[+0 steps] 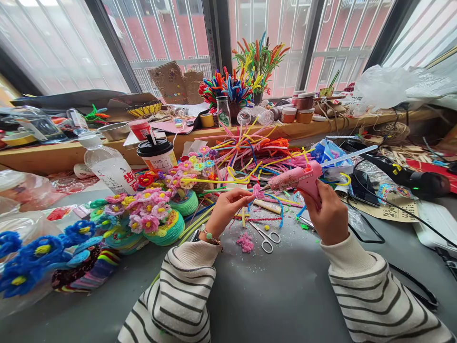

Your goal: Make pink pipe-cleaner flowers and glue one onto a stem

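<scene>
My left hand (228, 212) pinches a small pink fuzzy flower piece (258, 191) above the grey table. Wrapped round the handle of a pink glue gun (303, 181) is my right hand (329, 214). The gun's nozzle points left, at or very near the pink piece; I cannot tell if they touch. A clear glue stick (352, 155) sticks out from the gun's back. Below my hands, a pink fuzzy clump (245, 242) lies beside silver scissors (268, 238).
Pipe-cleaner flowers (152, 209) in wrapped pots, a plastic bottle (109, 164) and a lidded cup (157, 153) stand on the left. Loose pipe cleaners (250, 147) pile up behind my hands. A black cable (389, 205) and a phone (363, 188) are on the right.
</scene>
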`<state>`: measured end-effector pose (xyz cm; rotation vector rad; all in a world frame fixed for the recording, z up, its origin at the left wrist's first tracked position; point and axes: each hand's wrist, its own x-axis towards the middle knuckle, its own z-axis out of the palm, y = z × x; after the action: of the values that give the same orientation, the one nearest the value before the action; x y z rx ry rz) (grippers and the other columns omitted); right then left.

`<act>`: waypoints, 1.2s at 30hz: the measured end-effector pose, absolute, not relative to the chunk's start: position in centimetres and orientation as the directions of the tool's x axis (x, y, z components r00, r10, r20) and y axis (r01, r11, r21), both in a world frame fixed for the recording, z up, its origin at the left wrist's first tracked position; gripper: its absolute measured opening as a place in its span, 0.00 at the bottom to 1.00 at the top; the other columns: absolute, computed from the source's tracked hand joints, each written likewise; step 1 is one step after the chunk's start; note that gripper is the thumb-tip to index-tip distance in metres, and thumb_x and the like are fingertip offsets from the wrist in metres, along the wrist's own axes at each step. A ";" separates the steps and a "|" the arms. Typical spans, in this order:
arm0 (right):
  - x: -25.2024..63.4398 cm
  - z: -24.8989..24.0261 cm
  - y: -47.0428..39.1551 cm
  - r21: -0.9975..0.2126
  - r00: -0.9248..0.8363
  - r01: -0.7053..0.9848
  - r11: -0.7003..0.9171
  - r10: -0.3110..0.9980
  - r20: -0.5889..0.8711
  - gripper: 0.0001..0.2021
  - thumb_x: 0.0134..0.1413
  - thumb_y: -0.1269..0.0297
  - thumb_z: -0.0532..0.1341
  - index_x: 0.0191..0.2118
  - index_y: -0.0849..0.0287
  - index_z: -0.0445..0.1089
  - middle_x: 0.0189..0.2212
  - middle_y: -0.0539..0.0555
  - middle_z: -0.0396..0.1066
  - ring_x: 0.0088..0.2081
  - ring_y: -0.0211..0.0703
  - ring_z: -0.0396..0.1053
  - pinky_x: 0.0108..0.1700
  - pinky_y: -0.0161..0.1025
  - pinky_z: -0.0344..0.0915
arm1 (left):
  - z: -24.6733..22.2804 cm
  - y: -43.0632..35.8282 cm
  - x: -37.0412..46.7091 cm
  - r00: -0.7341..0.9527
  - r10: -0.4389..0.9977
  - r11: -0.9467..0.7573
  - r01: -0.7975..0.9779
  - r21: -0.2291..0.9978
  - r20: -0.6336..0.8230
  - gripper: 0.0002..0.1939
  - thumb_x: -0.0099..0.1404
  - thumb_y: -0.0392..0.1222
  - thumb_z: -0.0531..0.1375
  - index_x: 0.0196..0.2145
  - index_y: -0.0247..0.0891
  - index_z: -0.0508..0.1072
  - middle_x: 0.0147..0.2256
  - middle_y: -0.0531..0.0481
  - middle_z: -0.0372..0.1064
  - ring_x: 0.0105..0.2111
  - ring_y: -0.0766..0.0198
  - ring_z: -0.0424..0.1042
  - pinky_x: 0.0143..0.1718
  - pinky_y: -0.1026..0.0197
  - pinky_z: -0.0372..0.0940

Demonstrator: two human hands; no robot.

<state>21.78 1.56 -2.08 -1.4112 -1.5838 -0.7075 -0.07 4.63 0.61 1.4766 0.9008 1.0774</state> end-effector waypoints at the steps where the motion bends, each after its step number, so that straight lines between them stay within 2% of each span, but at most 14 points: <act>1: 21.8 -2.1 1.6 -0.133 0.029 0.973 0.189 0.474 0.880 0.18 0.50 0.59 0.52 0.43 0.67 0.61 0.31 0.62 0.68 0.32 0.49 0.67 0.31 0.39 0.63 | 0.6 4.6 -0.1 0.312 0.936 -0.169 -0.007 0.986 0.163 0.07 0.48 0.41 0.60 0.26 0.36 0.72 0.24 0.54 0.65 0.25 0.70 0.63 0.29 0.67 0.58; 27: 21.9 -2.2 1.5 -0.122 0.029 0.979 0.164 0.478 0.878 0.18 0.50 0.59 0.52 0.45 0.64 0.59 0.30 0.59 0.67 0.32 0.48 0.66 0.31 0.38 0.61 | 0.8 4.5 0.0 0.297 0.942 -0.159 -0.013 0.987 0.156 0.06 0.47 0.40 0.61 0.25 0.36 0.72 0.24 0.53 0.66 0.26 0.69 0.63 0.29 0.66 0.58; 36: 21.9 -2.2 1.3 -0.098 0.033 0.987 0.131 0.427 0.903 0.19 0.48 0.58 0.55 0.45 0.63 0.59 0.28 0.57 0.66 0.29 0.46 0.65 0.28 0.37 0.60 | 0.7 4.6 -0.1 0.305 0.937 -0.187 0.031 0.982 0.169 0.07 0.49 0.42 0.60 0.26 0.36 0.71 0.24 0.54 0.65 0.26 0.69 0.62 0.29 0.67 0.57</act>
<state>21.92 1.34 -2.20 -1.4317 -1.5344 -0.8069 -0.07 4.59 0.70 1.5141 0.9281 1.0753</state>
